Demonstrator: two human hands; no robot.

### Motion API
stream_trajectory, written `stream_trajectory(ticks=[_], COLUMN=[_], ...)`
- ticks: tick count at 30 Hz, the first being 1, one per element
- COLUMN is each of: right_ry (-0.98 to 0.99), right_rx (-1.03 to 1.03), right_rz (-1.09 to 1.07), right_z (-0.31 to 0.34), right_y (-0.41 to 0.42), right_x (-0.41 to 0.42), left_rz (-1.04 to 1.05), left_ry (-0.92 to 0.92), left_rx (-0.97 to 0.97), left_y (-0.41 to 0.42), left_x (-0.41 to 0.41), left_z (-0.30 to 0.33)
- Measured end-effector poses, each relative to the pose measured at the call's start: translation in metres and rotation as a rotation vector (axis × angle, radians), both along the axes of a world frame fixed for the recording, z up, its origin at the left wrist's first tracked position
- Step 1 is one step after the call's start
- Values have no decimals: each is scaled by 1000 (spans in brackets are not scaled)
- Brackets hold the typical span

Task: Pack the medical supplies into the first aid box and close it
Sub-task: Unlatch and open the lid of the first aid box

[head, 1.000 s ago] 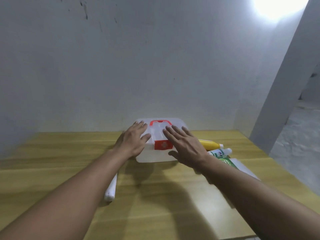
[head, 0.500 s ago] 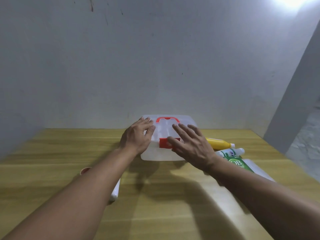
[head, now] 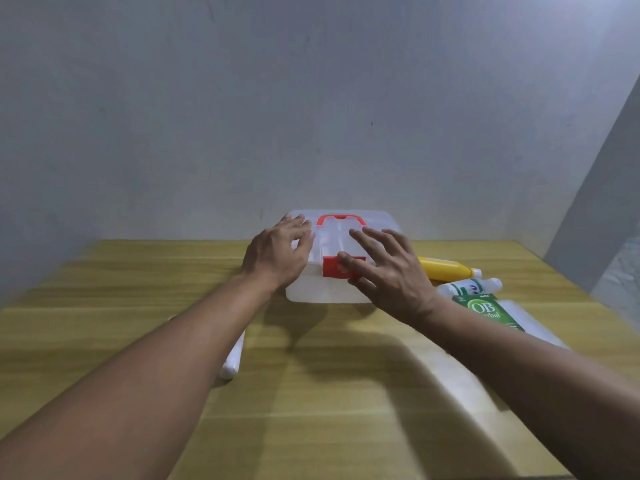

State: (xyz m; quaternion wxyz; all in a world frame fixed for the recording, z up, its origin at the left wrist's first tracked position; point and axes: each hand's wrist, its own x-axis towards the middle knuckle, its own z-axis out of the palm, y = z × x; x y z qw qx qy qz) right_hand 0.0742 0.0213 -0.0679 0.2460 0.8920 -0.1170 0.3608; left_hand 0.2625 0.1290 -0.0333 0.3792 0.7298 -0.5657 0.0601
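First aid box [head: 329, 292]: closed on the tabletop [head: 311, 393]; opening step in hand.
Left hand [head: 277, 258] is resting spread on the lid; right hand [head: 388, 275] is hovering fingers apart, thumb touching the red latch [head: 334, 267]; yellow bottle [head: 446, 269], white bottle [head: 471, 287] and green packet [head: 488, 311] are lying just right of the right hand, unpacked; next move is likely calling for lifting the latch.

Your first aid box [head: 329, 292] sits on the table [head: 104, 306] by the wall, both hands on it — left hand [head: 277, 258] on its left part, right hand [head: 388, 275] at the front latch [head: 332, 268]. Right of it lie two bottles [head: 446, 269] [head: 467, 287] and a packet [head: 488, 311] (nearer you). Under your left forearm lies what may be a roll [head: 232, 358].
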Motion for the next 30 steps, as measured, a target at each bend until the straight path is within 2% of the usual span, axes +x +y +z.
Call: stream_trajectory(ticks=[8,17,21,24,26,30], right_ry=[-31,124,97,-9,-105,-212], right_rx=[-69,-63,99,256,332,407], right_rz=[28,54,28,-16,-33,-47], right_z=[-1,34,51,64,77,99], right_y=[-3,3,10,14,15,15], right_x=[1,-10,-7,-1,4,13], left_rz=[-6,-76,-51,-6,28,-7], left_ry=[7,89,285,428,509,464], left_rx=[13,182,85,-73,-86,-16], left_y=[1,7,11,13,15,14], left_x=[-1,2,-1,-5,-9,-10], left_z=[1,16,10,5,0,-13])
